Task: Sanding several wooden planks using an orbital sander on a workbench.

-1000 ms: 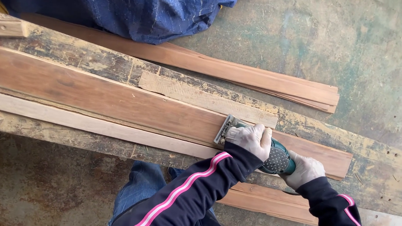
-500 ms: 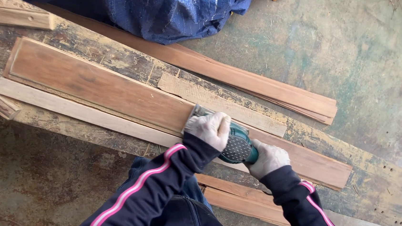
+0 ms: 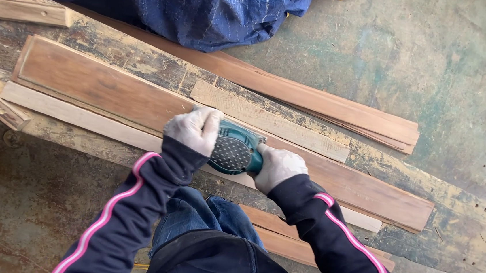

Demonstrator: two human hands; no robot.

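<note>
Both gloved hands grip a green sander [image 3: 235, 147] that sits flat on a long brown board [image 3: 108, 91]. The left hand [image 3: 193, 128] is closed over the front of the tool, fingers curled down across its top. The right hand [image 3: 275, 167] is wrapped around the rear handle, just behind the left and touching the tool's dotted grey side. The sander lies between the two hands, roughly at the middle of the board's length.

The board stretches away past the left hand on one side and past the right hand on the other. It rests on a worn, paint-stained bench [image 3: 454, 240]. A pale strip [image 3: 82, 119] lies alongside the board on the side nearer the person's body, running under both wrists. A short, rough plank [image 3: 278, 125] lies just beyond the hands, on the far side of the board.

Farther beyond the hands, more brown boards [image 3: 338, 106] lie on the floor, partly under a blue tarp [image 3: 178, 4]. Below the right forearm, other boards [image 3: 281, 238] lie on the floor beside the person's jeans.
</note>
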